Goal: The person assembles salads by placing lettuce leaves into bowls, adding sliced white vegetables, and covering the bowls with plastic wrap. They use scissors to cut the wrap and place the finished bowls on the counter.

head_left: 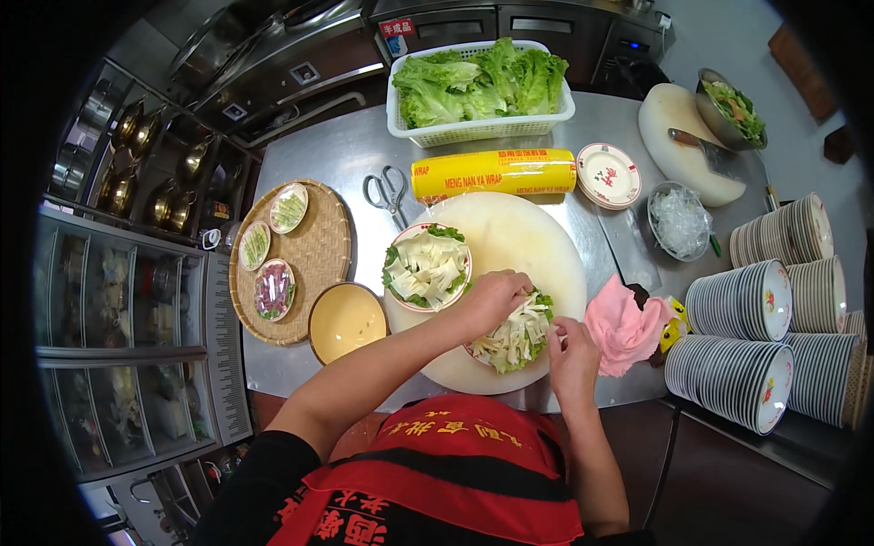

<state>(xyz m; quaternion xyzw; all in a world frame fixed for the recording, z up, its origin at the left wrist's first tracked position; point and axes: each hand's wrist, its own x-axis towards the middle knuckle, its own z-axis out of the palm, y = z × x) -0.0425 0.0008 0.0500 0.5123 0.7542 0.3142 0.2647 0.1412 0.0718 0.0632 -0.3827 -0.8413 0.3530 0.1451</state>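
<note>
A plate of pale flat strips on green lettuce (512, 340) lies on the round white cutting board (546, 246), in front of me. My left hand (496, 298) reaches over its far edge, fingers bent together at the rim. At its right edge is my right hand (574, 357), thumb and fingertips pinched close to the lettuce. Whatever either set of fingertips holds is too small to make out. A second plate of the same strips on lettuce (426, 267) sits on the board's left side, beyond my left forearm.
Left are an empty tan bowl (348, 323) and a woven tray (314, 232) with small filled plates. Scissors (387, 194), a yellow wrap roll (493, 175) and a lettuce basket (478, 135) lie beyond. Right are a pink cloth (626, 328), stacked plates (737, 300) and a cleaver (699, 146).
</note>
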